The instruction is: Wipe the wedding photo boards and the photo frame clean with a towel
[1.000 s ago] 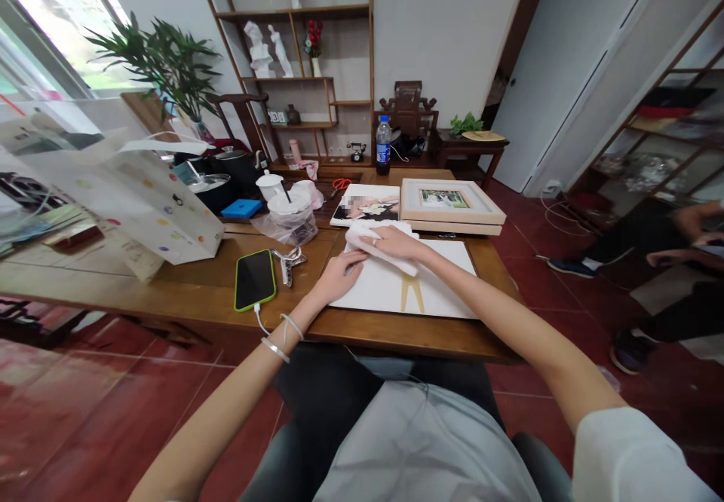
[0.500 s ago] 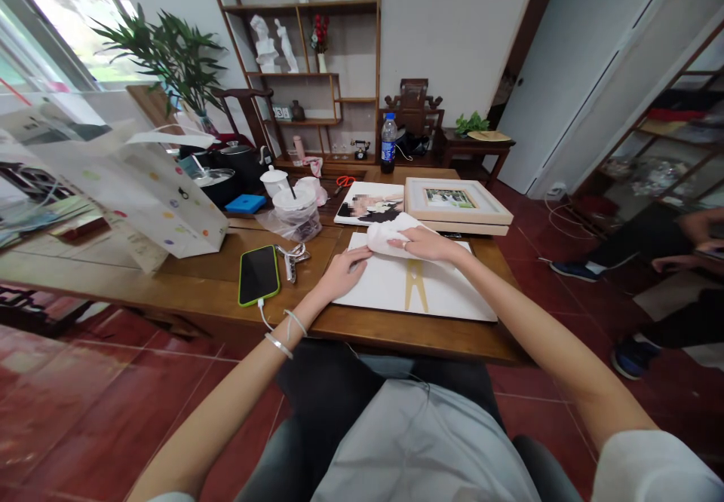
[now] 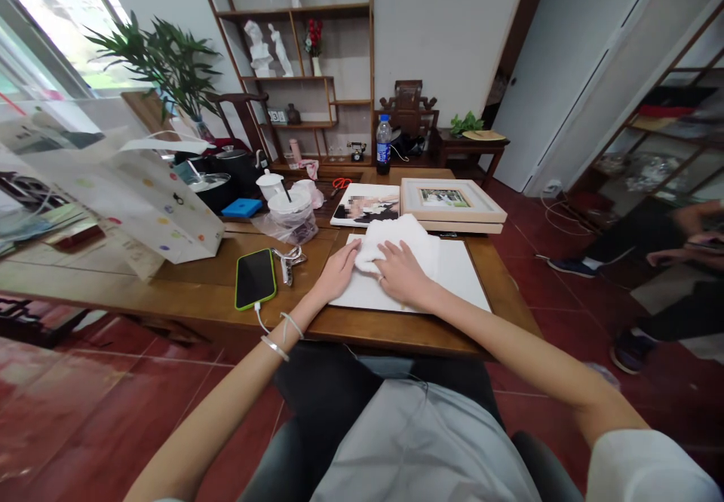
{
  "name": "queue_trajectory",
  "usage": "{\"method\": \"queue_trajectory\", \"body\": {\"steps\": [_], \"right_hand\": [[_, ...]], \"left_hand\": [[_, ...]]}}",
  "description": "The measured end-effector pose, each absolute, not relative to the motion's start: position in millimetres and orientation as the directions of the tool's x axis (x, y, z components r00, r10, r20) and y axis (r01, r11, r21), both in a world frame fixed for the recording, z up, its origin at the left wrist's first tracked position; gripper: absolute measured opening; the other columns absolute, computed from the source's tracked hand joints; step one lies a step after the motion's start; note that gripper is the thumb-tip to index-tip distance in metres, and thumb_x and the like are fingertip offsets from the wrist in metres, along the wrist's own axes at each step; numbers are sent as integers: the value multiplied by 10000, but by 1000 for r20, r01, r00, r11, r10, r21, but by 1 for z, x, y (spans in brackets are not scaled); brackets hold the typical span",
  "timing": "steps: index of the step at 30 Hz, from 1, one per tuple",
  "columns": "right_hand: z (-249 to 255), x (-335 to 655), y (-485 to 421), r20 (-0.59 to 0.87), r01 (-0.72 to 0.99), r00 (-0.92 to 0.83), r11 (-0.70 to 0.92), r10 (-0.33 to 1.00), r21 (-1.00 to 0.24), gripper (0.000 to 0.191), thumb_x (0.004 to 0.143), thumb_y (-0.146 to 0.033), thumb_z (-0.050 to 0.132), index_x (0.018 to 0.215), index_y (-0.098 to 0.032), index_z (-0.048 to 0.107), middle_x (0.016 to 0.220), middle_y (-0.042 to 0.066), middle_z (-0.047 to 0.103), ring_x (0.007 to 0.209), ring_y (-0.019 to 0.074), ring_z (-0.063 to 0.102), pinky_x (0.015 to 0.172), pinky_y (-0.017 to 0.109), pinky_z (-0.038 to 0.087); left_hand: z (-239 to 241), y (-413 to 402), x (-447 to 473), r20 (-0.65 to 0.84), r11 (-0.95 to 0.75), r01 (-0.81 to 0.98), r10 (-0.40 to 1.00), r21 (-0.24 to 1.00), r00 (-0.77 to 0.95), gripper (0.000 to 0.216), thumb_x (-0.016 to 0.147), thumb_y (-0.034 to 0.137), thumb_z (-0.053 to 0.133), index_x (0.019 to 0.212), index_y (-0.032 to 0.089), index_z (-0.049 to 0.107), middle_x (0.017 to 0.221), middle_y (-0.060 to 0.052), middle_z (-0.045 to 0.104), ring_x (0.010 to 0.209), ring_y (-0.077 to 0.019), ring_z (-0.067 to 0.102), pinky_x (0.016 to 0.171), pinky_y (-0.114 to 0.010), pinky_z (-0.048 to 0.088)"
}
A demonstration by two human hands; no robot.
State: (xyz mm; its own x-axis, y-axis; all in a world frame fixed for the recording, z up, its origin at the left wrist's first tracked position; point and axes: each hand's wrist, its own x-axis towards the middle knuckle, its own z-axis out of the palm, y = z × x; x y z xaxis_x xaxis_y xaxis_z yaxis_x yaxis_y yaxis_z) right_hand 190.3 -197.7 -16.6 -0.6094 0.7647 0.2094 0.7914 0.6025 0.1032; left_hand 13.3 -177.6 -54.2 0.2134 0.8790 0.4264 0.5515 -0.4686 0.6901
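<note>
A white board (image 3: 461,276) lies flat near the table's front edge. My right hand (image 3: 400,270) presses a bunched white cloth (image 3: 396,232) onto it, fingers bent over the fabric. The cloth spreads past the board's far edge. My left hand (image 3: 338,270) rests at the board's left edge with its fingers stretched out, the tips beside the cloth. The tan A-shaped piece on the board is almost wholly hidden under my right hand and forearm.
Behind the board are a photo panel (image 3: 365,206) and stacked pale picture frames (image 3: 480,204). To the left lie a charging phone (image 3: 256,279), a crumpled silvery piece (image 3: 289,261), a bagged cup (image 3: 291,212) and a paper bag (image 3: 175,219). A bottle (image 3: 383,146) stands behind. Someone sits at right.
My right hand has drawn the cloth toward me and left, covering the A-shaped piece. The cloth is more spread out. My left hand stays at the board's left edge.
</note>
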Motion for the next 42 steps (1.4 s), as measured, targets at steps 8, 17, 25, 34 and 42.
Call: {"method": "queue_trajectory", "body": {"steps": [8, 17, 25, 34, 42], "right_hand": [[-14, 171, -258, 188, 681, -732, 708, 655, 185, 318, 811, -195, 455, 1076, -95, 598, 1299, 237, 432, 1218, 368, 344, 982, 550, 212], [32, 224, -290, 88, 644, -746, 749, 660, -154, 245, 877, -261, 411, 1010, -164, 592, 857, 108, 649, 795, 234, 596, 705, 328, 436], [65, 300, -253, 519, 826, -310, 496, 797, -267, 120, 769, -275, 547, 828, -192, 610, 802, 56, 658, 703, 226, 610, 630, 321, 461], [10, 316, -225, 324, 776, -611, 627, 723, 64, 432, 634, 17, 424, 949, -182, 642, 1364, 95, 427, 1303, 280, 283, 1045, 512, 244], [-13, 310, -212, 174, 780, -608, 624, 775, -49, 451, 700, -88, 443, 1122, -162, 583, 1405, 112, 363, 1342, 293, 161, 1056, 541, 153]], "left_hand": [[-49, -183, 13, 404, -460, 497, 887, 736, 223, 507, 924, 402, 244, 1300, 115, 426, 1363, -96, 446, 1263, -176, 403, 1082, -332, 267], [-54, -180, 12, 354, -484, 573, 875, 661, 330, 433, 843, 351, 460, 1225, 157, 525, 1309, -99, 506, 1237, -221, 443, 1066, -390, 295], [-55, -178, 12, 367, -514, 554, 857, 654, 363, 352, 835, 298, 456, 1128, 169, 600, 1287, -100, 525, 1260, -219, 413, 1090, -444, 235], [-56, -178, 13, 374, -520, 573, 854, 633, 361, 348, 835, 286, 456, 1128, 163, 598, 1279, -101, 534, 1255, -201, 421, 1086, -424, 254], [-57, -177, 13, 389, -535, 570, 845, 623, 367, 342, 836, 288, 456, 1123, 170, 601, 1270, -93, 544, 1248, -194, 430, 1081, -402, 277]]}}
